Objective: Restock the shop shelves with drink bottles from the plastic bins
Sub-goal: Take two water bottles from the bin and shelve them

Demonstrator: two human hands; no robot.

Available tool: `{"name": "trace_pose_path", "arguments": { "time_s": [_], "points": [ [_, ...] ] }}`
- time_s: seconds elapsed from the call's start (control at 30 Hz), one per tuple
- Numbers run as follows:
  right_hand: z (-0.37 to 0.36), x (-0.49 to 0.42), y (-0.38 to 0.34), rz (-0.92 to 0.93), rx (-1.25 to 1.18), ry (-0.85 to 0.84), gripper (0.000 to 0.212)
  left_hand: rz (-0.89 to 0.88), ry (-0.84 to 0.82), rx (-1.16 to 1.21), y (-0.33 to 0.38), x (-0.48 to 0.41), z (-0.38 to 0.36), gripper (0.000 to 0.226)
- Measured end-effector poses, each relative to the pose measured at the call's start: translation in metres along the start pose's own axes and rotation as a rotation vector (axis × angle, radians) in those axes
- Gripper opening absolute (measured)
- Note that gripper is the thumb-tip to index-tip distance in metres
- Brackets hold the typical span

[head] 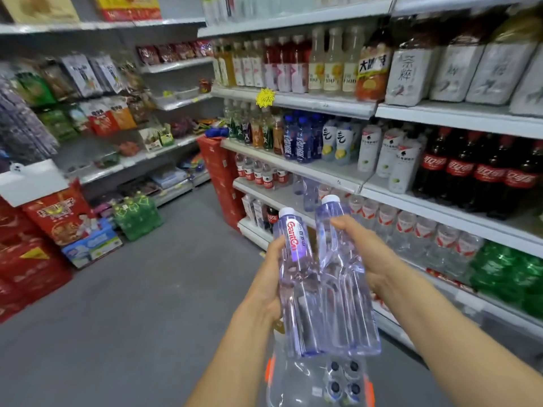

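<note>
I hold two clear violet-tinted water bottles side by side, caps pointing up and away. My left hand (271, 277) is wrapped around the labelled bottle (296, 289); my right hand (361, 254) is clamped on the plain-sided bottle (343, 289), and the two bottles touch. Directly below them sits the clear plastic bin (293, 383) with capped bottles inside. Beyond the bottles, to their right, stand the drink shelves (323, 171), where similar violet bottles (308, 192) stand just behind the caps.

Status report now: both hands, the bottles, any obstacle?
Left hand grip on Ganten bottle. Right hand grip on second bottle. Plastic bin below. Nothing blocking the shelf.
</note>
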State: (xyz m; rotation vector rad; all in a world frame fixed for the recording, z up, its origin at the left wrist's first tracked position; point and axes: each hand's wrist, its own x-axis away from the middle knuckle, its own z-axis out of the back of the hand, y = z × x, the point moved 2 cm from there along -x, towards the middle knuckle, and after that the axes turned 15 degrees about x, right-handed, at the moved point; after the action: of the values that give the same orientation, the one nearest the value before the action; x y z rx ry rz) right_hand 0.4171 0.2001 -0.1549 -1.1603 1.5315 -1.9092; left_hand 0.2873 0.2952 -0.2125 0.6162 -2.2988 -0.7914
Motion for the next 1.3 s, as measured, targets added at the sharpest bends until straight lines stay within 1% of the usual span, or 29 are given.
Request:
{"name": "trace_pose_path", "arguments": {
  "time_s": [0.07, 0.1, 0.17, 0.2, 0.23, 0.37, 0.43, 0.47, 0.5, 0.57, 0.6, 0.63, 0.7, 0.77, 0.83, 0.87, 0.93, 0.97, 1.1, 1.2, 1.3],
  "points": [
    [-0.022, -0.005, -0.005, 0.029, -0.04, -0.006, 0.022, -0.013, 0.001, -0.015, 0.019, -0.003, 0.019, 0.055],
    [-0.028, -0.004, -0.007, 0.032, -0.11, -0.021, 0.023, -0.026, 0.007, -0.017, 0.026, -0.002, 0.024, 0.056],
    [-0.056, -0.014, -0.011, 0.045, -0.2, -0.062, 0.041, -0.044, 0.011, 0.0, 0.048, -0.006, 0.046, 0.058],
    [-0.069, -0.018, -0.015, 0.048, -0.23, -0.079, 0.047, -0.051, 0.017, 0.014, 0.059, -0.009, 0.056, 0.058],
    [-0.085, -0.022, -0.02, 0.051, -0.264, -0.09, 0.047, -0.056, 0.014, 0.015, 0.072, -0.011, 0.068, 0.057],
    [-0.147, -0.036, -0.04, 0.08, -0.335, -0.213, 0.034, -0.033, 0.002, 0.046, 0.119, -0.017, 0.109, 0.056],
    [-0.178, -0.041, -0.05, 0.068, -0.33, -0.214, 0.029, -0.015, -0.029, 0.033, 0.142, -0.018, 0.122, 0.058],
    [-0.192, -0.048, -0.052, 0.054, -0.319, -0.198, 0.026, -0.003, -0.042, 0.03, 0.153, -0.017, 0.127, 0.057],
    [-0.205, -0.054, -0.054, 0.04, -0.305, -0.178, 0.028, 0.001, -0.049, 0.026, 0.164, -0.015, 0.133, 0.054],
    [-0.231, -0.065, -0.061, 0.043, -0.198, -0.156, 0.042, 0.008, -0.058, 0.056, 0.184, -0.014, 0.145, 0.049],
    [-0.24, -0.07, -0.062, 0.039, -0.115, -0.128, 0.043, 0.015, -0.069, 0.079, 0.191, -0.012, 0.15, 0.05],
    [-0.251, -0.075, -0.064, 0.037, -0.002, -0.088, 0.039, 0.029, -0.089, 0.1, 0.2, -0.011, 0.157, 0.052],
    [-0.267, -0.084, -0.066, 0.049, 0.171, -0.062, 0.033, 0.064, -0.142, 0.15, 0.211, -0.01, 0.165, 0.061],
    [-0.281, -0.101, -0.066, 0.014, 0.273, -0.048, 0.048, 0.092, -0.172, 0.216, 0.221, -0.014, 0.174, 0.066],
    [-0.292, -0.109, -0.071, -0.003, 0.369, 0.013, 0.063, 0.103, -0.156, 0.252, 0.227, -0.021, 0.186, 0.062],
    [-0.296, -0.116, -0.072, 0.01, 0.435, 0.059, 0.063, 0.109, -0.143, 0.263, 0.231, -0.024, 0.191, 0.06],
    [-0.298, -0.119, -0.075, 0.093, 0.594, 0.171, 0.051, 0.086, -0.082, 0.268, 0.234, -0.032, 0.199, 0.058],
    [-0.3, -0.119, -0.078, 0.113, 0.677, 0.213, 0.051, 0.076, -0.064, 0.259, 0.235, -0.036, 0.201, 0.057],
    [-0.302, -0.13, -0.081, 0.203, 0.915, 0.313, 0.043, 0.056, -0.011, 0.257, 0.237, -0.054, 0.197, 0.05],
    [-0.298, -0.138, -0.083, 0.223, 0.981, 0.374, 0.048, 0.101, 0.002, 0.231, 0.236, -0.071, 0.192, 0.051],
    [-0.287, -0.153, -0.08, 0.14, 0.949, 0.327, 0.054, 0.182, -0.067, 0.226, 0.232, -0.092, 0.181, 0.063]
  ]
}}
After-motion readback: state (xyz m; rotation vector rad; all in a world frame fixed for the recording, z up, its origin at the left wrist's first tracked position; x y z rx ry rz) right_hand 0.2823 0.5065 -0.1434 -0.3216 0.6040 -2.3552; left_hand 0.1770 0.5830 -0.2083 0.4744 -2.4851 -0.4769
